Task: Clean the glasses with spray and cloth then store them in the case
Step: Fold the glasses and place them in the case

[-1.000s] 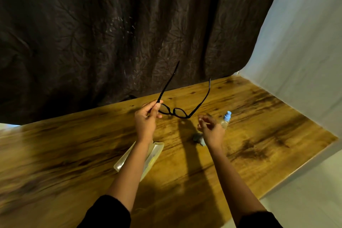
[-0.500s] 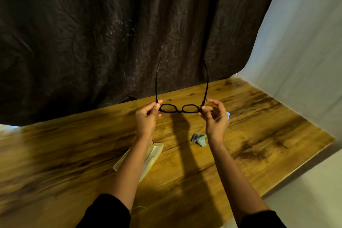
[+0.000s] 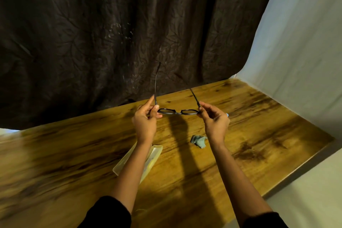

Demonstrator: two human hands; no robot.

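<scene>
Black-framed glasses point(image 3: 178, 111) hang above the wooden table point(image 3: 259, 126), lenses toward me, both temple arms pointing away. My left hand point(image 3: 145, 119) pinches the left hinge and my right hand point(image 3: 214, 119) pinches the right hinge. The right temple arm leans inward, partly folded. A crumpled blue-grey cloth point(image 3: 199, 140) lies on the table under my right wrist. A pale translucent case point(image 3: 153, 155) lies open on the table beneath my left forearm, partly hidden by it. Only the blue tip of the spray bottle point(image 3: 227, 115) shows behind my right hand.
A dark crumpled curtain point(image 3: 111, 42) hangs along the table's far edge. A white sheet point(image 3: 305, 52) covers the right side. The table's right edge point(image 3: 305, 168) drops off near my right arm.
My right hand rose from the table and took the right hinge of the glasses. The glasses turned level, and the right temple arm has since tilted inward.
</scene>
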